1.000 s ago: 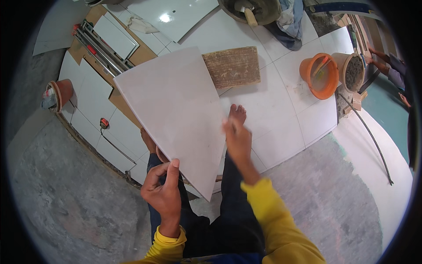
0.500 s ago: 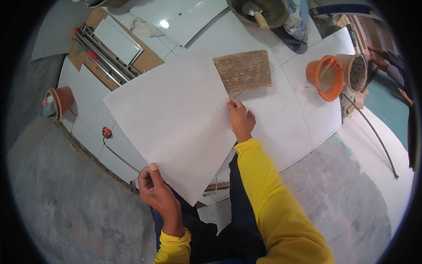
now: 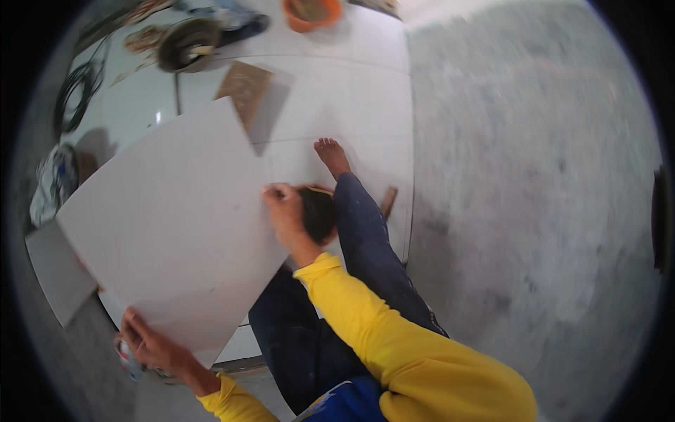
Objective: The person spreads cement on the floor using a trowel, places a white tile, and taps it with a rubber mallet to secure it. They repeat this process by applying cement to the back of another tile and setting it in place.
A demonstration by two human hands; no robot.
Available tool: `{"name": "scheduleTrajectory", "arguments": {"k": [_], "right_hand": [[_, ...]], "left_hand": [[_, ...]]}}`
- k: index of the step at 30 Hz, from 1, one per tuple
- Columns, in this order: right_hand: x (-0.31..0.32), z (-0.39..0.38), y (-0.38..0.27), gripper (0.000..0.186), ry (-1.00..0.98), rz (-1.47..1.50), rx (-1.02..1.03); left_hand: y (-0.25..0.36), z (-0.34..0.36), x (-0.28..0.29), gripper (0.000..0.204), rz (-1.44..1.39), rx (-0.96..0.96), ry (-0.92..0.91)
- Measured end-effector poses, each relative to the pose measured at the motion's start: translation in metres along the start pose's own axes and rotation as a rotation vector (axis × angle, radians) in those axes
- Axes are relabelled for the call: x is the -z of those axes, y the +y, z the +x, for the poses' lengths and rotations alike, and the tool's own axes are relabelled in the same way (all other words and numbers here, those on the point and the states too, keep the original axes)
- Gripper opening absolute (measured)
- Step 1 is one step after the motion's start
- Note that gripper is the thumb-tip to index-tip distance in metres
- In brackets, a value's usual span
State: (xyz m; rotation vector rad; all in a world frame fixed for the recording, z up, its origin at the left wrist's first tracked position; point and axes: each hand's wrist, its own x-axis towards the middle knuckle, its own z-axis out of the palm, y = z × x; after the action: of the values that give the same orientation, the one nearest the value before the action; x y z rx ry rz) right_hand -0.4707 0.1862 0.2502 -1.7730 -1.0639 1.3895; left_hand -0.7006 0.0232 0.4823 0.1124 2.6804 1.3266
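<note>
A large pale grey square tile (image 3: 172,218) lies tilted between my hands, covering part of the floor behind it. My left hand (image 3: 151,341) grips its lower-left edge, and my right hand (image 3: 285,211) is closed on its right edge. Just behind my right hand is a round container with a dark inside (image 3: 316,214), partly hidden. My bare foot (image 3: 329,155) rests on white floor tiles (image 3: 358,91).
A dark bucket (image 3: 176,53) with a trowel, an orange bucket (image 3: 309,15), a brown board (image 3: 246,81) and a black cable coil (image 3: 77,95) lie ahead. A crumpled bag (image 3: 53,183) and another tile (image 3: 56,271) are at left; concrete floor (image 3: 527,197) at right.
My right hand took hold of the tile's right edge. My view has since turned, and the tile and hands sit further left. The co-worker seen at right has left view.
</note>
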Motion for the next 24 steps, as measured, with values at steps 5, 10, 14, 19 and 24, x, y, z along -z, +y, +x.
{"name": "scheduleTrajectory", "arguments": {"k": [5, 10, 14, 19, 24], "right_hand": [[0.005, -0.126, 0.008, 0.033, 0.161, 0.173, -0.162], [0.045, -0.184, 0.007, 0.037, 0.288, 0.157, -0.204], [0.078, -0.208, 0.037, 0.039, 0.433, 0.213, -0.214], [0.131, -0.230, 0.056, 0.042, 0.556, 0.238, -0.304], [0.177, -0.264, 0.089, 0.038, 0.692, 0.531, -0.304]], "left_hand": [[0.042, -0.015, 0.082, 0.046, 0.213, -0.219, -0.093], [0.030, 0.002, 0.107, 0.047, 0.250, -0.371, -0.246], [0.041, -0.024, 0.088, 0.044, 0.195, -0.485, -0.438], [0.072, -0.099, 0.063, 0.044, 0.245, -0.604, -0.542], [0.070, -0.169, 0.047, 0.044, 0.205, -0.694, -0.696]]}}
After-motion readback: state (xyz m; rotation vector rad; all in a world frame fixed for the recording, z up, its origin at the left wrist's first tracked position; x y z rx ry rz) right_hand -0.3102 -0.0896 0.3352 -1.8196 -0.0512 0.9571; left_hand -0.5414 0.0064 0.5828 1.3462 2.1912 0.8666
